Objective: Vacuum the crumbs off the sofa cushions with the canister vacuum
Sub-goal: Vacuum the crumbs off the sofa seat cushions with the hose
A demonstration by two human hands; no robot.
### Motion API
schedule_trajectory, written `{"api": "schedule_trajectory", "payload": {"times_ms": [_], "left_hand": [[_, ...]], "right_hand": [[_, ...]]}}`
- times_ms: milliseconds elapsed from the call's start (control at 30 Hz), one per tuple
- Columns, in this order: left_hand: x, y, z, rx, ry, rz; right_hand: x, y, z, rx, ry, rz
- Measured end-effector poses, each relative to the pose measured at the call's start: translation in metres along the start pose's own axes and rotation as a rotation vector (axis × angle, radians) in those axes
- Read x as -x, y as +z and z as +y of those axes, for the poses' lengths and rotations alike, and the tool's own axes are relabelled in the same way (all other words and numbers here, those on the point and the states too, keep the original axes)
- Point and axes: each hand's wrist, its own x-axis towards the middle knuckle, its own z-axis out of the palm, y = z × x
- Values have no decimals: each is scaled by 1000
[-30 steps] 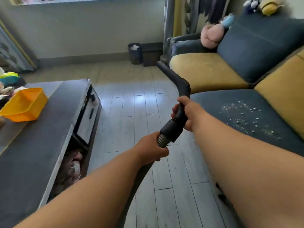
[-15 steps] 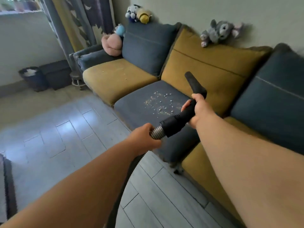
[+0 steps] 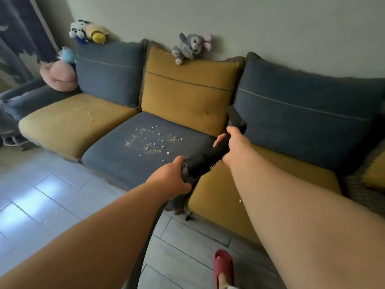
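We hold the wand [image 3: 208, 157] in both hands, off the sofa. It slants up to the right over the join between the blue seat [image 3: 116, 161] and the right yellow seat [image 3: 227, 207]. Our right hand [image 3: 236, 142] grips the upper part, fingers curled round it. The curved tip [image 3: 238, 119] sticks out past that hand, in front of the gap between the yellow back cushion [image 3: 187, 97] and the right blue back cushion [image 3: 302, 113]. Our left hand [image 3: 171, 179] wraps the ribbed hose [image 3: 184, 173] where it meets the wand. The hose drops under our left forearm toward the floor [image 3: 52, 195].

Crumbs [image 3: 149, 140]: the main patch is mid blue seat, left of the wand, apart from the tip and both hands. A few specks lie on the left yellow seat [image 3: 68, 124], and one pale speck lies on the right yellow seat near its front edge.

Further out, a grey plush [image 3: 191, 46] sits on top of the yellow back cushion. More plush toys [image 3: 89, 32] sit on the left blue back cushion [image 3: 108, 74], and a pink cushion [image 3: 59, 75] is by the armrest [image 3: 23, 97]. A red slipper [image 3: 223, 265] is on the floor, bottom right.
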Motion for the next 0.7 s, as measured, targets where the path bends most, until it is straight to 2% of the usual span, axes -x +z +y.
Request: {"api": "schedule_trajectory", "payload": {"times_ms": [133,267,533,700], "left_hand": [[-12,15,33,-56,29,-43],[-30,30,43,-68,-13,-26],[-73,70,29,-67,-395,90],[-82,119,48,-70,-479,18]], "right_hand": [[-11,-27,-29,79,32,73],[-34,-34,-38,103,56,45],[-114,-32,-34,241,253,-178],[-163,-84,-49,325,356,-158]]}}
